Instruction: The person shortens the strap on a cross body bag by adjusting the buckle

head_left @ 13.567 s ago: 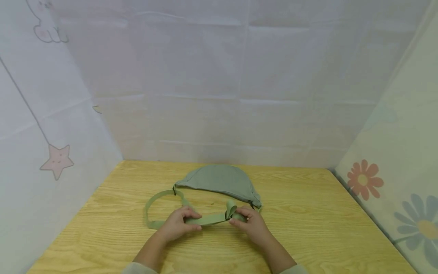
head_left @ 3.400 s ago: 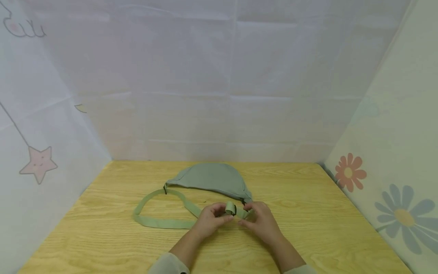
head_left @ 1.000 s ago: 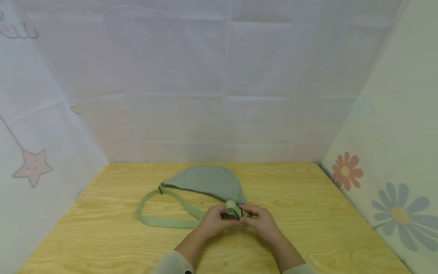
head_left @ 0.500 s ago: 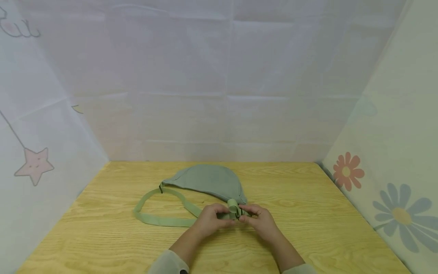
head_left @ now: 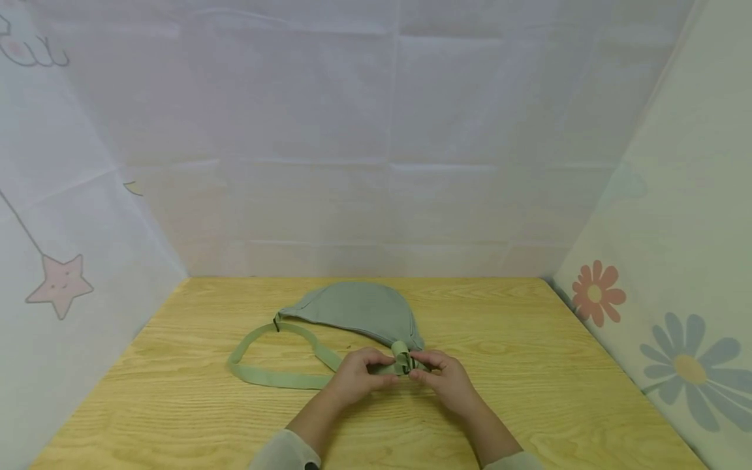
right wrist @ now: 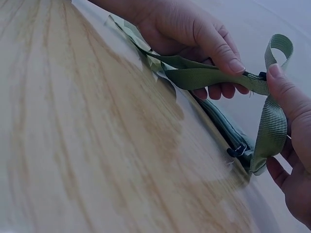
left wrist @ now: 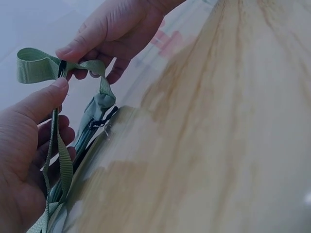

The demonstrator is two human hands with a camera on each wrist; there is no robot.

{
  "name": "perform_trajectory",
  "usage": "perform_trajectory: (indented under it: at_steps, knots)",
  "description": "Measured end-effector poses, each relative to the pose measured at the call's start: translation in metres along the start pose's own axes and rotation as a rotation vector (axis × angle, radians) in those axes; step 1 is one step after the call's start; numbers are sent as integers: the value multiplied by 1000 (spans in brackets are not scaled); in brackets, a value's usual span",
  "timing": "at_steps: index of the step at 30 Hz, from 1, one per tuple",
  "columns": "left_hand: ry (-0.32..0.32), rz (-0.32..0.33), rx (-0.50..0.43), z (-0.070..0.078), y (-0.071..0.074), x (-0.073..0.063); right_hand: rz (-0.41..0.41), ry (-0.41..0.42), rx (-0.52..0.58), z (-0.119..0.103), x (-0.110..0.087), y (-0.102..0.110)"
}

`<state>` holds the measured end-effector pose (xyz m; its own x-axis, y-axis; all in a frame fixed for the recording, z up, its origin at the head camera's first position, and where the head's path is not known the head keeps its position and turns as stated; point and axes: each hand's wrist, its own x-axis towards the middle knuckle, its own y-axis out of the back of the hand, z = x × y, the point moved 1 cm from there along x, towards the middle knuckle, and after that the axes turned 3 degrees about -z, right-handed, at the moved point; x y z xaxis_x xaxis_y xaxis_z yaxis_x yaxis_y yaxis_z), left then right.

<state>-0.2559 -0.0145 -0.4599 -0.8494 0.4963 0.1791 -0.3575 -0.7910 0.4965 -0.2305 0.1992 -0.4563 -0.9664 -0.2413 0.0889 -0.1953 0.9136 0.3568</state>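
A grey-green waist bag lies on the table, its light green webbing strap looped out in front and to the left. My left hand pinches the strap between thumb and fingers, just left of a black strap slider. On the other side, my right hand grips the slider and the webbing at it. Between the hands a short loop of webbing stands up out of the slider. In the right wrist view, a zipper pull shows at the bag's near end, below the right hand.
The wood-grain table carries the bag and strap. A pale cloth backdrop closes off the back, with printed cloth walls at both sides. A second black ring joins the strap to the bag's left end.
Since the oldest frame, my left hand has slid right along the strap, close to the slider and right hand. Over the last second the standing loop has become narrower; the hands barely moved.
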Motion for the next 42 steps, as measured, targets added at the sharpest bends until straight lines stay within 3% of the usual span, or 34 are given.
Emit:
perform_trajectory:
  at_steps: [24, 34, 42]
  knots:
    - [-1, 35, 11, -2, 10, -5, 1, -19, -27, 2, 0, 0]
    - [-13, 37, -21, -14, 23, -13, 8, -3, 10, 2, 0, 2]
    - [22, 9, -28, -21, 36, -22, -3, -11, -10, 1, 0, 5]
